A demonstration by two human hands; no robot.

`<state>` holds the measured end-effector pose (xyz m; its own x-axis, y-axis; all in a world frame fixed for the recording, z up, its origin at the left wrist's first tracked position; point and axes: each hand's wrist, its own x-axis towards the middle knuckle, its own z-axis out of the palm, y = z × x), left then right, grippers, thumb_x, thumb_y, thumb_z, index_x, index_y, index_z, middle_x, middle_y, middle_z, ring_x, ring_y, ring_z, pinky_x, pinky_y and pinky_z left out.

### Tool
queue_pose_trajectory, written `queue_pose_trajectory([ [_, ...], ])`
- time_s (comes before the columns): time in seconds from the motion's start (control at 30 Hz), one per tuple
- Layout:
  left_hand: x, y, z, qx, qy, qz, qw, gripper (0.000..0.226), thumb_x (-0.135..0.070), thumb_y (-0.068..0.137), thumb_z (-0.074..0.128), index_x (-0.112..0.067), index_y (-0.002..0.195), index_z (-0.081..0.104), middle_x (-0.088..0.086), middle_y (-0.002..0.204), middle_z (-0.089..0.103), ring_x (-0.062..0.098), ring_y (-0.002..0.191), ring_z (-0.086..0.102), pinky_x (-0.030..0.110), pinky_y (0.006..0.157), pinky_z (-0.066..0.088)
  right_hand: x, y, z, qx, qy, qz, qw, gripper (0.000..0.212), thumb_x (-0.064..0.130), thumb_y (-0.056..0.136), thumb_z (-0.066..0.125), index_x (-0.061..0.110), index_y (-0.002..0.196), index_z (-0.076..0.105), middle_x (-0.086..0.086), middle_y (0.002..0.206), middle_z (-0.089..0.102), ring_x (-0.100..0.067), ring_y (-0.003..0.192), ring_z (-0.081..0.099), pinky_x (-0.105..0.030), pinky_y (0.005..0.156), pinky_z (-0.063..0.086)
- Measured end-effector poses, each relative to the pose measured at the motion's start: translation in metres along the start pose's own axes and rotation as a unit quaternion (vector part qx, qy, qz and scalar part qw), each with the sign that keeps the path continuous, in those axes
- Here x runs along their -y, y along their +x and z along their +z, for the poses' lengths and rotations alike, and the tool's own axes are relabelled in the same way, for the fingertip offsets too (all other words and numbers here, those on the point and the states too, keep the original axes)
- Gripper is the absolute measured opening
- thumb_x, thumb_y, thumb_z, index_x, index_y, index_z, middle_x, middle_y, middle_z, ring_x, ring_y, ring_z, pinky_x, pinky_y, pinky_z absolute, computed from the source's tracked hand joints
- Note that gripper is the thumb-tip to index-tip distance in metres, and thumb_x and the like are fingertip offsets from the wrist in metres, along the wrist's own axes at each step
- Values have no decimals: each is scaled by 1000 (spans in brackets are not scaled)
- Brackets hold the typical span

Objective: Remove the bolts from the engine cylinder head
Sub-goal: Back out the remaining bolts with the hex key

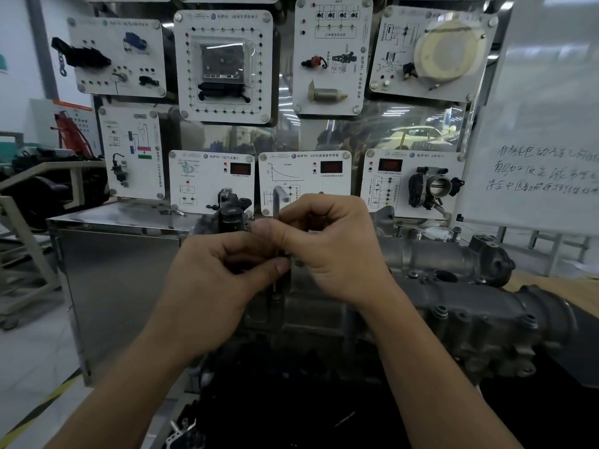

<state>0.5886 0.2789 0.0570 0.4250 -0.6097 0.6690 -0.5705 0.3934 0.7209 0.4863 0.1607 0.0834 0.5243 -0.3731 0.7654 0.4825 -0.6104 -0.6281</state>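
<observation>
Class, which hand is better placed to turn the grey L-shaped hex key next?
Likely the right hand: it grips the grey L-shaped metal hex key nearest its bend; the left hand only pinches the lower shaft.

One panel (304,184) reads "8冷却液温度传感器" (VW logo beside); whiteboard (551,118) handwriting too blurred.

White sensor training panels (223,66) hang above a steel cabinet (120,270). To the right stands a handwritten whiteboard (544,124). A throttle body (437,186) is mounted on one panel.
</observation>
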Motion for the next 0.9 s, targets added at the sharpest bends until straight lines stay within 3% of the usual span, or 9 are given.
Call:
queue_pose_trajectory([
  [0.13, 2, 5, 0, -16, 25, -20, 999, 29, -39, 59, 79, -19, 80, 78, -5, 78, 78, 10, 74, 74, 18, 72, 59, 0, -1, 0, -31, 4, 11, 999, 14, 9, 73, 86, 11, 67, 73, -14, 61, 65, -14, 56, 58, -25, 54, 50],
  [0.23, 3, 8, -1, 8, 5, -23, 1000, 26, -30, 64, 78, -12, 83, 75, 1, 83, 78, 16, 80, 75, 16, 71, 57, 1, -1, 0, -10, -15, 9, 1000, 8, 9, 81, 79, 8, 75, 75, -8, 64, 69, -11, 61, 61, -26, 58, 53],
  [0.4, -5, 7, -12, 142, -64, -6, 988, 30, -17, 87, 61, -30, 111, 75, -7, 103, 78, 9, 101, 73, 14, 82, 55, 3, -1, -3, 28, -83, 14, 996, 9, 14, 92, 69, 10, 90, 76, 1, 77, 72, -9, 74, 67, -25, 67, 55],
  [0.5, -3, 8, -11, 122, -16, 8, 992, 33, -2, 92, 61, -29, 105, 75, -9, 98, 79, 6, 97, 74, 12, 80, 54, 4, -1, -3, 46, -107, 17, 993, 13, 15, 96, 63, 12, 95, 76, 1, 85, 73, -13, 84, 69, -33, 75, 59],
  [0.57, -1, 9, -8, 94, 10, -2, 996, 27, -2, 90, 65, -25, 100, 76, -8, 91, 79, 7, 90, 75, 14, 77, 56, 4, -1, -3, 51, -112, 18, 992, 15, 16, 97, 62, 12, 97, 76, 2, 85, 74, -9, 84, 69, -27, 73, 58],
  [0.63, -1, 10, -8, 71, 22, -11, 997, 14, -15, 84, 72, -22, 94, 77, -5, 85, 79, 10, 83, 76, 21, 74, 60, 6, -2, -3, 36, -108, 6, 994, 13, 18, 94, 66, 12, 93, 78, 0, 78, 74, -6, 74, 68, -21, 64, 55],
  [0.73, -3, 13, -9, 55, 69, 2, 996, 20, -33, 74, 76, -21, 89, 76, -4, 79, 78, 12, 75, 75, 29, 74, 61, 7, -3, -2, 10, -72, -10, 997, 6, 17, 85, 77, 13, 82, 79, 0, 69, 74, -5, 62, 66, -18, 57, 52],
  [0.9, -6, 21, -10, 60, 88, 15, 994, 19, -27, 68, 83, -20, 77, 67, -2, 75, 76, 9, 68, 73, 16, 63, 56, 5, -4, 1, -7, -42, 9, 999, 6, 11, 79, 82, 13, 75, 78, -6, 69, 74, -21, 64, 71, -29, 58, 60],
])
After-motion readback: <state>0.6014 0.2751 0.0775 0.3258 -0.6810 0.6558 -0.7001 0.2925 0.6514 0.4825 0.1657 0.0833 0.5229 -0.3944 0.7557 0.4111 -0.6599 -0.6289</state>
